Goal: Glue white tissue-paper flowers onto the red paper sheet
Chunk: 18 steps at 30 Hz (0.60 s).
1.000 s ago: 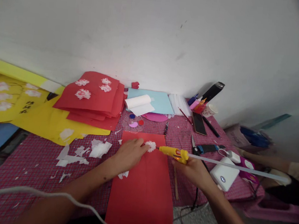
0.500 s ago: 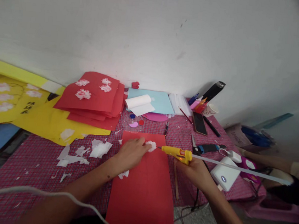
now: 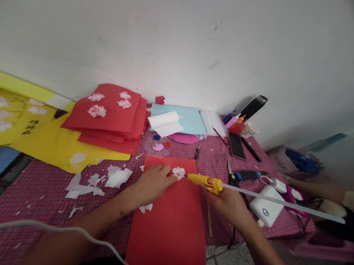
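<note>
A red sheet [image 3: 170, 228] lies in front of me, with a white crumpled paper flower [image 3: 178, 173] near its top. My left hand [image 3: 155, 183] rests on the sheet's upper left, fingers bent and close together beside the flower; whether something is pinched in them is hidden. In my right hand [image 3: 228, 201] is a yellow glue gun [image 3: 205, 182], its nozzle close to the flower's right side and a long glue stick [image 3: 283, 202] sticking out of its back. Below my left hand lies a white paper scrap [image 3: 146, 207].
Torn white paper [image 3: 118, 177] and stacked red sheets with flowers [image 3: 109, 117] are on the left. At right are a phone [image 3: 236, 145], scissors [image 3: 231, 172], a cutter [image 3: 250, 176] and a white power bank [image 3: 267, 207]. A person's arm [image 3: 316, 189] shows at far right.
The glue gun has moved slightly left, nearer the flower. My left hand has shifted a little left, its fingertips now slightly off the flower.
</note>
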Each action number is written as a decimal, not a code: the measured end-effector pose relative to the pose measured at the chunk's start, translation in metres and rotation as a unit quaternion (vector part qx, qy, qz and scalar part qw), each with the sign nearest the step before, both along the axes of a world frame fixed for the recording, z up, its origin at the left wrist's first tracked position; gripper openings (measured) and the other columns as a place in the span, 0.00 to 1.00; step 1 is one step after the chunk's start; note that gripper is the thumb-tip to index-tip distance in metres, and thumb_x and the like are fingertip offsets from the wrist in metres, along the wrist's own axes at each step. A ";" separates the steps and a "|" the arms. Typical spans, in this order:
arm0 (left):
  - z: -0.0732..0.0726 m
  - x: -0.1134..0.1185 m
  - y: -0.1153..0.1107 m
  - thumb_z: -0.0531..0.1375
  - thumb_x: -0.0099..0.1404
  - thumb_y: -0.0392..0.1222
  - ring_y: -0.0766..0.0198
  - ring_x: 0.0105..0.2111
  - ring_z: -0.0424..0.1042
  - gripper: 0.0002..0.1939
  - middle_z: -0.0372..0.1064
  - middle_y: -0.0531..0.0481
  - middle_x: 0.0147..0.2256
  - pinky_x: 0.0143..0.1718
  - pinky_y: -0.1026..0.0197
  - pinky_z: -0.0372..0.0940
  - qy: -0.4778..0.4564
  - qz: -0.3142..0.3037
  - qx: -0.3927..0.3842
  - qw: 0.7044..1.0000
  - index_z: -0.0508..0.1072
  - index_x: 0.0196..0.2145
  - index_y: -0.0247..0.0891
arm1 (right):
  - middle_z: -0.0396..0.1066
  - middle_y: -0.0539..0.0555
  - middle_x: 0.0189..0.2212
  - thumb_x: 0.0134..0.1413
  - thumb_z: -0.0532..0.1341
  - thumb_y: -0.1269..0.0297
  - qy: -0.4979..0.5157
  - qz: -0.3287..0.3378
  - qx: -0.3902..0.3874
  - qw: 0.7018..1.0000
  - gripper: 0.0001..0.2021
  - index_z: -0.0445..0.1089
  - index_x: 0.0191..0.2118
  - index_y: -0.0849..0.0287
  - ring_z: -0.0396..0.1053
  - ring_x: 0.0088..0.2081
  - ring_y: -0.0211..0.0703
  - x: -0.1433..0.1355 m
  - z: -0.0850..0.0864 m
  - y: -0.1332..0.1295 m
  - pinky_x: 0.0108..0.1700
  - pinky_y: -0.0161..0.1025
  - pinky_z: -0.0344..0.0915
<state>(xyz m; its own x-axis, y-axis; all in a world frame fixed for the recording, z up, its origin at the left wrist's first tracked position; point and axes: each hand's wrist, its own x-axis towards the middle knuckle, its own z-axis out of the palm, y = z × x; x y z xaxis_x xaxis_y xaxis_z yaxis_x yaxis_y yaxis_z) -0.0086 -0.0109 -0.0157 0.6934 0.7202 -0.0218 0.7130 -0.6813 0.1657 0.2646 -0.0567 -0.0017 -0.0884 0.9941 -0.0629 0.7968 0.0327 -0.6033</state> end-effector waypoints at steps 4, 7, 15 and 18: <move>-0.001 0.000 0.000 0.47 0.74 0.37 0.58 0.41 0.66 0.18 0.65 0.46 0.41 0.42 0.59 0.63 -0.008 0.003 0.007 1.000 0.68 0.57 0.47 | 0.81 0.52 0.31 0.57 0.57 0.63 -0.031 0.027 -0.001 0.999 0.14 0.79 0.42 0.56 0.78 0.33 0.51 -0.008 0.000 0.003 0.35 0.39 0.69; -0.001 -0.001 0.000 0.47 0.75 0.37 0.57 0.41 0.66 0.18 0.65 0.46 0.41 0.41 0.59 0.62 -0.018 -0.006 0.010 1.000 0.68 0.57 0.46 | 0.80 0.54 0.34 0.59 0.56 0.63 -0.064 0.037 -0.006 0.997 0.15 0.78 0.44 0.57 0.77 0.35 0.51 -0.012 -0.001 0.006 0.36 0.39 0.68; -0.005 -0.001 0.000 0.48 0.74 0.36 0.57 0.41 0.66 0.17 0.65 0.47 0.41 0.40 0.58 0.62 -0.027 -0.012 0.023 0.999 0.69 0.56 0.45 | 0.79 0.56 0.29 0.59 0.54 0.63 -0.164 0.033 -0.006 0.986 0.14 0.77 0.38 0.59 0.76 0.31 0.49 -0.022 -0.001 0.010 0.30 0.36 0.59; -0.007 -0.001 0.001 0.49 0.74 0.37 0.57 0.41 0.66 0.17 0.65 0.47 0.40 0.40 0.58 0.62 -0.027 -0.014 0.025 0.999 0.69 0.55 0.45 | 0.79 0.57 0.29 0.58 0.54 0.63 -0.192 0.031 -0.003 0.981 0.14 0.77 0.38 0.60 0.76 0.31 0.49 -0.023 -0.002 0.011 0.30 0.36 0.57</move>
<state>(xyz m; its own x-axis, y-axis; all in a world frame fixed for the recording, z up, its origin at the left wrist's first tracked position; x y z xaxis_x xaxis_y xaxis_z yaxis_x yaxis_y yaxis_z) -0.0099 -0.0099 -0.0223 0.7118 0.7004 0.0518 0.6851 -0.7087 0.1683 0.2414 -0.0454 -0.0034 -0.1179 0.9869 -0.1097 0.9621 0.0862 -0.2588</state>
